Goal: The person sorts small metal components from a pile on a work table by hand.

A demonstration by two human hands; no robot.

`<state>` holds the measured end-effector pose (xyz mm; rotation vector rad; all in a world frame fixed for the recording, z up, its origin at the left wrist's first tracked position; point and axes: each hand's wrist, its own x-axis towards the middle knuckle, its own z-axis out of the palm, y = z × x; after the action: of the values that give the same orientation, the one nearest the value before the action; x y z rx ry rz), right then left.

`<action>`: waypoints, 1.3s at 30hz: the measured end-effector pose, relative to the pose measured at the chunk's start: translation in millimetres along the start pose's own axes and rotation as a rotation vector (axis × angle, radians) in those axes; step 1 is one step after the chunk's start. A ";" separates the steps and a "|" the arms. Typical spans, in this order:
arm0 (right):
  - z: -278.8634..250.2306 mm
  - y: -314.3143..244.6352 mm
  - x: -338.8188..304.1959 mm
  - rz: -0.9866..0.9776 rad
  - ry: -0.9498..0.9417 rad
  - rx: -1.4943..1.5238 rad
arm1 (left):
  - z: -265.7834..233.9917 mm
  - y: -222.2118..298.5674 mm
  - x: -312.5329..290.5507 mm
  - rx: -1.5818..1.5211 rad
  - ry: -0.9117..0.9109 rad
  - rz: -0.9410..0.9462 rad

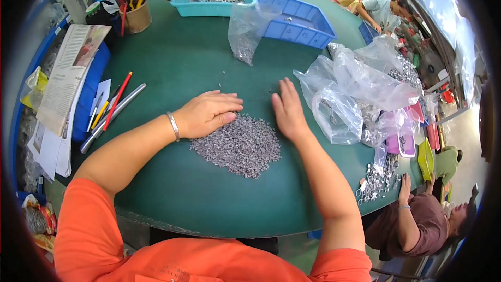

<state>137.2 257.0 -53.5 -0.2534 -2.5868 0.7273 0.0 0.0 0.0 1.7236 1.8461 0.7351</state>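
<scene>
Gathering seems the step in hand: left hand [211, 110], fingers extended, touches the heap of grey pieces [240, 147]; right hand [290, 112], likewise straightened, lies just beside — neither visibly gripping anything. The heap sits between them, bodyward; next likely calls for cupped palms.

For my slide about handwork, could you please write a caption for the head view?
Left hand and right hand flank a heap of small grey pieces on a green tabletop.
</scene>
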 end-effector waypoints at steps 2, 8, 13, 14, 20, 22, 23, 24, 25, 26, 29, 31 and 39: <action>0.0 5.4 9.4 0.040 -0.068 -0.205 | 5.3 -3.5 -2.4 0.168 0.252 -0.031; -35.2 -54.2 -30.3 0.060 -0.353 0.460 | 1.5 -37.5 14.9 0.200 0.523 -0.311; -46.4 -81.6 -93.1 -0.161 -0.325 -0.046 | 7.6 -27.5 18.9 -0.106 0.201 -0.146; -43.9 -93.2 -98.3 -0.146 -0.353 -0.051 | 5.7 -15.3 14.9 -0.117 0.134 -0.123; 11.7 -74.7 -65.7 -0.266 -0.160 -0.141 | 20.9 41.6 -24.2 0.135 0.401 -0.026; 17.5 -64.7 -40.4 -0.295 -0.047 -0.154 | 34.4 53.4 -37.9 0.283 0.488 -0.009; 14.0 -59.6 -36.7 -0.315 0.009 -0.201 | 42.3 61.0 -46.8 0.280 0.462 -0.060; 9.6 -65.2 -38.3 -0.300 0.110 -0.159 | 46.8 64.7 -55.6 0.381 0.439 -0.035; -1.6 -75.6 -37.8 -0.285 0.218 -0.122 | 48.6 65.1 -63.8 0.486 0.416 -0.001; -13.1 -87.1 -44.7 -0.328 0.178 -0.061 | 52.3 62.1 -72.3 0.489 0.404 -0.052; -22.2 -107.4 -84.0 -0.424 -0.024 0.084 | 72.1 61.6 -83.4 0.525 0.502 -0.115; -25.2 -111.9 -101.8 -0.470 -0.178 0.156 | 78.0 71.2 -89.1 0.418 0.531 -0.088; -40.9 -122.2 -118.8 -0.415 -0.238 0.343 | 81.8 71.5 -93.8 0.514 0.621 -0.158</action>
<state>254.4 138.2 -0.3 0.4869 -2.5434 1.0675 114.4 -86.2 -10.2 1.7284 2.7592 0.8471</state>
